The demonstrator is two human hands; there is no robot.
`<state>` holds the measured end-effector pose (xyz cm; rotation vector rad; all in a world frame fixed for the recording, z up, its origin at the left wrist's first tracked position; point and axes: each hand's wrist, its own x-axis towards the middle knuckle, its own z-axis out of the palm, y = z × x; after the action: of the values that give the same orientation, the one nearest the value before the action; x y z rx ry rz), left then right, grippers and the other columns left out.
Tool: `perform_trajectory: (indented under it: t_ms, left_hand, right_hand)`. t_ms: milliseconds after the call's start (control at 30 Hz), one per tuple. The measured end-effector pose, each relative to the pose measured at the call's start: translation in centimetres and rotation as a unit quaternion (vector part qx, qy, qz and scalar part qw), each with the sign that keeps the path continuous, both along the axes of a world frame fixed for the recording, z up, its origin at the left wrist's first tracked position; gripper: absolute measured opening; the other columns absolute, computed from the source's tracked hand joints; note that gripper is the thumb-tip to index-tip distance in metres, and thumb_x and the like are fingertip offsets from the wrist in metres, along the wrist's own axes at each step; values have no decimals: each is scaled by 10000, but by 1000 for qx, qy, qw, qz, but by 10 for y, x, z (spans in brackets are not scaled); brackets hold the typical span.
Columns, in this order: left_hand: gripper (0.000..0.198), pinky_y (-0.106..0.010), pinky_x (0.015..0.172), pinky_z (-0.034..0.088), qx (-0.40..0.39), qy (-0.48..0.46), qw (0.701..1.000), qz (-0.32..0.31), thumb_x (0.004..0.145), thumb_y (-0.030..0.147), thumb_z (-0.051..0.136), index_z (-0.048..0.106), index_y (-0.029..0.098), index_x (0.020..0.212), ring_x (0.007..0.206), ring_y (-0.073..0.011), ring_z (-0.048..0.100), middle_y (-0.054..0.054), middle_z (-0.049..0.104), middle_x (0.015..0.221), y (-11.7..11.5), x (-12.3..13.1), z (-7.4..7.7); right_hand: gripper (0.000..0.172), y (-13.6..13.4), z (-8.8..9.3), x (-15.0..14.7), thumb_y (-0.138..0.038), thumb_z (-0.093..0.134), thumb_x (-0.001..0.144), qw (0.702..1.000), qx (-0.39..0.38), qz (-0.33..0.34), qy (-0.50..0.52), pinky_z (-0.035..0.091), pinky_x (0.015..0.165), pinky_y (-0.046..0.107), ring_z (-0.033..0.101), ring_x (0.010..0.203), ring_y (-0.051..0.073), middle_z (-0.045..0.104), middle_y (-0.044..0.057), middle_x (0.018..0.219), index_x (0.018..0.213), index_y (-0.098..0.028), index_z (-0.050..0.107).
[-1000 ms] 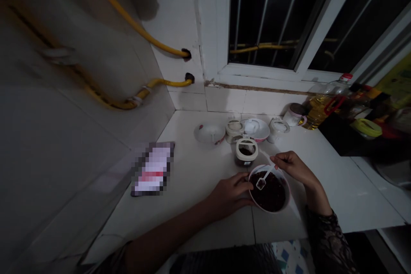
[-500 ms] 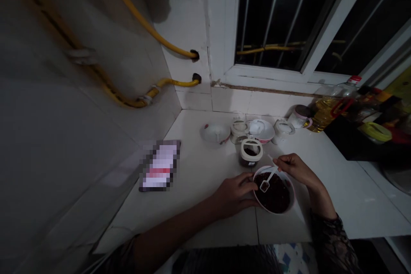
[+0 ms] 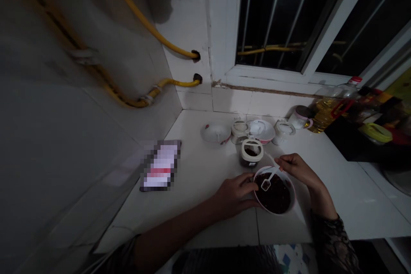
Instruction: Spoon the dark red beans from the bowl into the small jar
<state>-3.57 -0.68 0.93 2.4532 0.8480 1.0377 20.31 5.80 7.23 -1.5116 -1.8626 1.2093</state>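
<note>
A white bowl (image 3: 293, 199) holds a dark reddish-brown mass that looks like ground chili. My left hand (image 3: 233, 192) grips the bowl's left side, thumb at the rim and fingers around its outside. Between the fingertips of my right hand (image 3: 295, 168) is the handle of a small white spoon (image 3: 267, 183). The spoon's squarish head is over the dark contents near the bowl's left side, with a little of the dark stuff in it. Just behind the bowl stands a lidded seasoning jar (image 3: 252, 153) with dark contents.
Along the wall stand a shallow bowl (image 3: 215, 132), two pale seasoning jars (image 3: 239, 132), a bowl of white powder (image 3: 265, 130) and a lidded mug (image 3: 300, 117). An oil bottle (image 3: 324, 113) is at the right. A blurred phone (image 3: 161, 166) lies left on the white counter (image 3: 192, 167).
Almost nothing differs. The whole view has shifted very slightly, and both hands keep their holds on the bowl and the spoon.
</note>
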Motion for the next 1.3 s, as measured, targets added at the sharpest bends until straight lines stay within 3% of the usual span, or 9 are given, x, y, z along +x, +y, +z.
perform_trajectory:
  t_ms: [267, 367, 467, 600, 733, 833, 1000, 1133, 1300]
  left_hand:
    - [382, -269, 789, 550, 4, -12, 1000, -5, 866, 527, 545, 610, 178, 1007, 919, -177, 662, -119, 586, 1183, 0, 0, 0]
    - [385, -275, 789, 550, 1, -5, 1000, -4, 861, 528, 551, 613, 177, 1009, 913, -181, 663, -127, 586, 1181, 0, -1, -1]
    - [379, -279, 792, 549, 3, -8, 1000, -5, 861, 519, 558, 611, 176, 1012, 925, -184, 660, -130, 586, 1185, 0, -1, -1]
    - [361, -279, 813, 544, 0, -10, 1000, -9, 859, 502, 572, 612, 177, 1009, 943, -181, 651, -125, 585, 1189, 0, 0, 0]
    - [358, -272, 809, 543, -1, -11, 1000, -7, 865, 503, 564, 610, 180, 1014, 957, -181, 651, -117, 588, 1181, 1, 0, 0]
    - [369, -267, 797, 547, 3, -10, 1000, -3, 862, 519, 558, 611, 184, 1008, 958, -186, 655, -115, 591, 1180, 1, 0, 0]
    - [383, -268, 780, 551, 15, -18, 1000, -6, 872, 524, 537, 611, 171, 1000, 927, -187, 664, -128, 590, 1176, 1, -1, 0]
    - [371, -263, 799, 545, 12, -21, 1000, -10, 869, 518, 546, 609, 173, 992, 940, -182, 660, -125, 592, 1170, 1, 0, 1]
    - [359, -260, 810, 542, -9, -7, 1000, -5, 858, 526, 560, 608, 194, 986, 949, -176, 659, -105, 588, 1185, 1, 0, 2]
  right_hand:
    - [519, 7, 2, -1, -659, 640, 624, 986, -18, -119, 113, 115, 370, 212, 179, 356, 42, 257, -95, 389, 505, -180, 482]
    - [518, 9, 8, -11, -666, 607, 666, 969, 88, -193, 124, 160, 366, 221, 242, 353, 60, 315, -74, 393, 525, -178, 509]
    - [494, 7, 13, -23, -599, 520, 801, 935, 263, -230, 65, 243, 402, 234, 328, 383, 85, 374, -49, 412, 561, -168, 551]
    - [409, 1, 10, -36, -399, 455, 926, 857, 490, -122, -104, 343, 521, 239, 492, 499, 114, 578, 20, 547, 634, -156, 607]
    - [372, -1, 4, -38, -317, 478, 934, 787, 573, -7, -227, 348, 557, 246, 497, 501, 119, 603, 38, 544, 628, -158, 619]
    - [340, -1, 6, -30, -323, 487, 926, 818, 546, -42, -176, 372, 565, 235, 522, 529, 124, 619, 43, 584, 666, -156, 628]
    - [431, -4, 18, -5, -468, 494, 882, 932, 344, -115, -15, 326, 478, 225, 381, 445, 92, 440, -31, 484, 576, -168, 541]
    - [510, -6, 19, 11, -574, 519, 815, 983, 183, -4, -27, 262, 457, 221, 270, 472, 78, 288, -52, 495, 510, -177, 425]
    - [505, -10, 7, 4, -574, 486, 831, 987, 92, 104, -80, 258, 472, 212, 280, 516, 82, 293, -44, 543, 537, -168, 424]
